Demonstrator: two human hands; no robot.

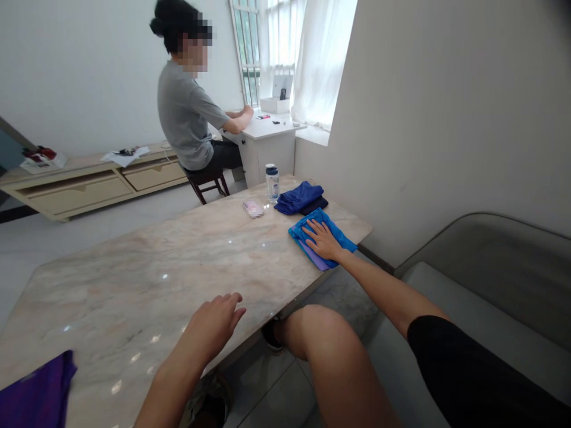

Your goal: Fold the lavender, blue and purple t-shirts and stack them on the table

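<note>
My right hand (322, 239) lies flat with spread fingers on a folded bright blue cloth (341, 238) near the table's right end. A lilac cloth (316, 257) shows from beneath the blue one. Just behind this pile sits a crumpled dark blue cloth (300, 197), with a darker navy piece partly under it. My left hand (218, 324) hovers over the table's near edge, holding nothing, its fingers loosely bent and apart. At the lower left corner lies a purple cloth (38, 389), cut off by the frame.
A marble-patterned table (178, 267) stretches across the view. On it stand a clear bottle with a dark blue cap (272, 183) and a small pinkish pack (253, 208). A person in grey (187, 113) sits at a white desk (267, 128). A grey sofa (468, 309) stands right.
</note>
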